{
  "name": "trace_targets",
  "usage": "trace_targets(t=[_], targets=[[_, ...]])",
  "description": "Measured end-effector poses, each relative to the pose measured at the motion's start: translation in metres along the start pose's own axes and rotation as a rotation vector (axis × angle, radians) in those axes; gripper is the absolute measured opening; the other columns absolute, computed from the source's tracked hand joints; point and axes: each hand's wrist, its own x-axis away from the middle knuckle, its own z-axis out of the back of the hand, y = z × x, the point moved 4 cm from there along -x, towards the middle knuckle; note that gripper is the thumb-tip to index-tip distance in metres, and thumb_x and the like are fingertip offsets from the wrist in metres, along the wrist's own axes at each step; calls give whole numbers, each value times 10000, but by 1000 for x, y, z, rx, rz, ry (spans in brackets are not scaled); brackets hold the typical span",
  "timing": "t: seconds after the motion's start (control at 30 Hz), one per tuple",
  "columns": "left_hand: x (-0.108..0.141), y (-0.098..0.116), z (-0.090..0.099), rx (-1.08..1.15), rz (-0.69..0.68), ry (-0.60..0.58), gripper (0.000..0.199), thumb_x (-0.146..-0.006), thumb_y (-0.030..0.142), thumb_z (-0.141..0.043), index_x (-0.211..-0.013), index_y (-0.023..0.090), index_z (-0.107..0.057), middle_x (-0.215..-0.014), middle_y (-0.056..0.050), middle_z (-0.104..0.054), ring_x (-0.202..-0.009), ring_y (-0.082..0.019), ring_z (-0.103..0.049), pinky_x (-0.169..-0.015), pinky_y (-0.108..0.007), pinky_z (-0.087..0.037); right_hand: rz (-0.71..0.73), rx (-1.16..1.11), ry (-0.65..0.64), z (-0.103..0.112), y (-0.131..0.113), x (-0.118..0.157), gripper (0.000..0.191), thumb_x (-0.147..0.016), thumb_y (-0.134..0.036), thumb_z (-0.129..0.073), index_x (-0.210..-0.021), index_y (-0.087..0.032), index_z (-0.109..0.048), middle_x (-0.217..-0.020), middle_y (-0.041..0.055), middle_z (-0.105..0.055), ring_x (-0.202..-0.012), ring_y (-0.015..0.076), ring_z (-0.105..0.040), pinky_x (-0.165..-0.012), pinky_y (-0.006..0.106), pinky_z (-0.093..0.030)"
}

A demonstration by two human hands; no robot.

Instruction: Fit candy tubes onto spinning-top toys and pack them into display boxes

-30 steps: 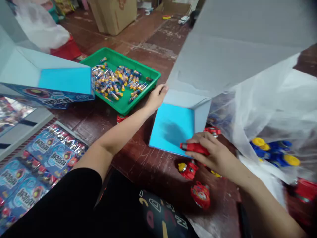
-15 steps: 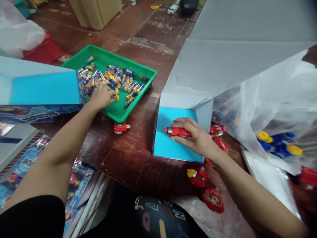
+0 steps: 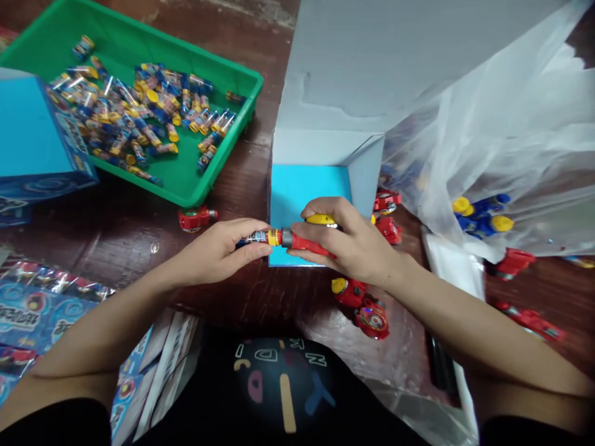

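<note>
A small blue-and-yellow tube (image 3: 258,238) is pinched in my left hand (image 3: 227,248), its yellow end against the grey tip of a red toy (image 3: 309,244). My right hand (image 3: 353,241) wraps round that red toy, and a yellow part shows between its fingers. Both hands meet at the front of an open box with a light-blue bottom (image 3: 307,186). Several similar tubes (image 3: 151,133) lie in the green tray (image 3: 186,192) at the upper left.
Red toys lie by the tray (image 3: 198,218), right of the box (image 3: 388,229) and near my body (image 3: 372,318). A second blue box (image 3: 32,130) overlaps the tray's left side. Clear plastic bags (image 3: 511,136) with blue-yellow pieces (image 3: 486,214) are at the right.
My left hand has come from the green tray to the box with a tube in it. The red toy in my right hand now touches the tube's end. The view has shifted.
</note>
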Motion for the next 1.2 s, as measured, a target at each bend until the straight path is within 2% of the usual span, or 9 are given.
trace_targets(t=[0.13, 0.3, 0.37, 0.53, 0.7, 0.8, 1.0, 1.1, 1.2], targets=[[-2, 13, -6, -285, -177, 55, 218, -1099, 320, -561, -1194, 161, -675, -956, -32, -698, -837, -150, -658, -724, -264, -493, -104, -162, -11, 0, -6, 7, 253, -1049, -424, -648, -1210, -233, -684, -1182, 124, -673, -1098, 248, -700, -799, 366, -645], [0, 9, -17, -793, -558, 269, 283, -1080, 301, -601, -1318, 149, -629, -851, -31, -676, -734, -189, -605, -678, -347, -450, -646, -933, -190, -21, 6, 12, 420, -938, -573, -766, -1094, -215, -611, -862, -11, -679, -727, 141, -664, -635, 297, -609], [0, 6, -16, -853, -590, 308, 375, -1068, 301, -639, -1420, 186, -581, -887, -27, -710, -737, -185, -623, -679, -353, -445, -735, -1022, -282, -18, 10, 14, 433, -937, -580, -761, -1100, -212, -602, -820, -31, -674, -640, 120, -628, -570, 273, -574], [9, 17, -22, -812, -419, 557, 872, -946, 661, -721, -1600, 159, -439, -1413, -208, -662, -1349, -351, -613, -1115, -493, -507, -426, -255, -77, 33, 43, -8, 421, -979, -591, -697, -1165, -213, -700, -1104, 88, -681, -942, 220, -678, -794, 375, -593], [-2, 8, -114, -899, -448, 124, 400, -1077, 320, -604, -1448, 176, -644, -1561, -91, -616, -1464, -288, -543, -1247, -499, -429, -413, 485, -483, 24, 77, -55, 380, -1077, -382, -504, -1362, -187, -662, -1443, 194, -590, -1091, 344, -691, -735, 376, -516], [-13, -8, -144, -922, -366, 47, 373, -1086, 211, -534, -1431, 185, -673, -1586, -99, -594, -1436, -318, -564, -1190, -566, -473, -235, 539, -643, 3, 78, -83, 385, -1085, -320, -456, -1369, -161, -661, -1431, 216, -607, -1099, 359, -698, -756, 383, -497], [-20, -11, -151, -889, -348, 65, 369, -1113, 209, -456, -1387, 201, -703, -1571, -95, -608, -1392, -323, -592, -1121, -594, -522, -197, 517, -810, -22, 73, -112, 443, -992, -273, -684, -1414, -153, -625, -1438, 203, -614, -1023, 317, -731, -771, 370, -512], [-19, -8, -157, -873, -343, 69, 377, -1115, 200, -447, -1401, 197, -693, -1579, -88, -602, -1416, -329, -576, -1136, -602, -512, -239, 501, -743, -16, 76, -119, 586, -945, -298, -784, -1457, -112, -570, -1424, 227, -623, -970, 306, -745, -745, 362, -514], [-16, 3, -136, -781, -394, 160, 323, -1106, 208, -477, -1265, 205, -758, -1442, -47, -710, -1319, -275, -653, -1090, -487, -558, -242, 470, -619, 0, 77, -119, 344, -1035, -225, -644, -1350, -86, -641, -1291, 207, -701, -987, 289, -738, -772, 382, -507]])
